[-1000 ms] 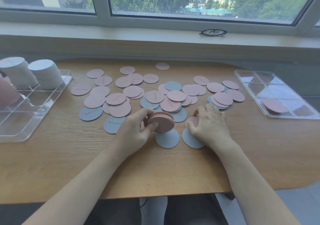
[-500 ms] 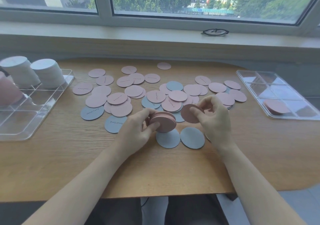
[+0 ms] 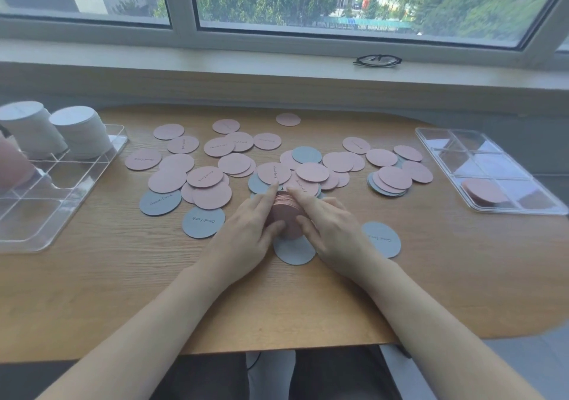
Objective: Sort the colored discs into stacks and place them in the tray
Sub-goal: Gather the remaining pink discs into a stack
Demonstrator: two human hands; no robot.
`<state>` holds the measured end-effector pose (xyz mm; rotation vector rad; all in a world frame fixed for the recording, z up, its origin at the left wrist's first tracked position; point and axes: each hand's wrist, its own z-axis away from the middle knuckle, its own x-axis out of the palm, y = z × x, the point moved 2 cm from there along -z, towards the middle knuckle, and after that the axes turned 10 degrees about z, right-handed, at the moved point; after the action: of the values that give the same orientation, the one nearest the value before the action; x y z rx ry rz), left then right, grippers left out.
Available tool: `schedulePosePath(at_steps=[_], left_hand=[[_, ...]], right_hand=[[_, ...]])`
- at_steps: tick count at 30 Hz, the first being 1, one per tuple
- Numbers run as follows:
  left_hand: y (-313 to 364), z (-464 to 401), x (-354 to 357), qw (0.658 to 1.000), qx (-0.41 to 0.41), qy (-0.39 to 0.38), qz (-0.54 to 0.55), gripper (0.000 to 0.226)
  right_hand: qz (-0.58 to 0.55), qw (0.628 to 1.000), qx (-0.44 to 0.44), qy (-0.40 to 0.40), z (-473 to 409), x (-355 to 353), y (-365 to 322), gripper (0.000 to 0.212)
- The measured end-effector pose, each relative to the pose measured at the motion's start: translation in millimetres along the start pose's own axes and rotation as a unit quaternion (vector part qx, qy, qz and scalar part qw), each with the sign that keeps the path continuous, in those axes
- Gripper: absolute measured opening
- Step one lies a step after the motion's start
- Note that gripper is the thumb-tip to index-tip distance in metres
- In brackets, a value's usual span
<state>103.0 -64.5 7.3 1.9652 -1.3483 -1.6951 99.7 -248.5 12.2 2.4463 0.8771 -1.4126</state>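
The counter (image 3: 123, 276) carries everything: two clear trays at its ends and a wide scatter of discs btwn them. The left tray (image 3: 46, 214) holds two tall pale stacks (image 3: 55, 131) at its far end, w/ something pink and blurred at the picture's edge that I cannot make out. The right tray (image 3: 492, 168) has one short pink stack (image 3: 483, 191) in a near compartment, the rest of its cells bare. The loose pink discs (image 3: 234, 153) overlap one another across the middle; grey discs (image 3: 160, 202) lie mostly along the near side, some half buried.

The step in hand looks like squaring up the pink stack (image 3: 284, 214), which sits just above a grey disc near the counter's front edge. Both hands clamp on it from opposite sides: the left hand (image 3: 249, 239) w/ thumb on the near edge and index finger along the far side, the right hand (image 3: 332, 233) mirroring it.

To do this well, keep the pressure even on both sides so no disc slides out, and tap the edges flush before adding more (thin discs probably fan out easily). Lifting it to a tray calls for a firm pinch top and bottom, since a loose side grip could spill it. Plenty of pink is left, so the sort seems about midway.
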Motion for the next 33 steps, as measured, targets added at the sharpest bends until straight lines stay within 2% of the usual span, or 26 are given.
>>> schedulePosePath(at_steps=[3,6,9,11,14,16,19,23,27,30,33], left_hand=[[2,0,-3,0.999,0.009,0.012,0.033,0.057],[5,1,-8,0.997,-0.009,0.038,0.068,0.035],[7,3,-10,0.996,-0.025,0.039,0.082,0.029],[7,3,-11,0.995,-0.025,0.040,0.086,0.027],[7,3,-10,0.995,-0.027,0.037,0.091,0.027],[6,3,-9,0.995,-0.027,0.035,0.093,0.027],[5,2,-9,0.994,-0.027,0.036,0.097,0.026],[5,3,-8,0.994,-0.028,0.032,0.098,0.026],[6,4,-9,0.994,-0.031,0.031,0.098,0.026],[4,4,-9,0.994,-0.037,0.036,0.100,0.026],[5,4,-11,0.992,-0.040,0.046,0.107,0.027]], right_hand=[[0.020,1.000,-0.023,-0.007,0,1,-1,0.051],[-0.032,0.999,0.019,-0.029,1,-5,3,0.052],[-0.071,0.985,0.149,0.043,-2,-17,35,0.045],[-0.020,0.964,0.253,0.081,-2,-26,67,0.040],[0.097,0.921,0.377,0.000,-1,-38,116,0.035],[0.118,0.899,0.417,-0.062,2,-40,138,0.042],[0.122,0.894,0.422,-0.090,7,-33,149,0.050],[0.107,0.900,0.420,-0.033,12,-28,150,0.045],[0.091,0.904,0.418,-0.011,14,-29,151,0.036],[0.085,0.908,0.407,0.039,16,-35,147,0.021],[0.126,0.914,0.371,0.105,15,-39,141,0.018]])
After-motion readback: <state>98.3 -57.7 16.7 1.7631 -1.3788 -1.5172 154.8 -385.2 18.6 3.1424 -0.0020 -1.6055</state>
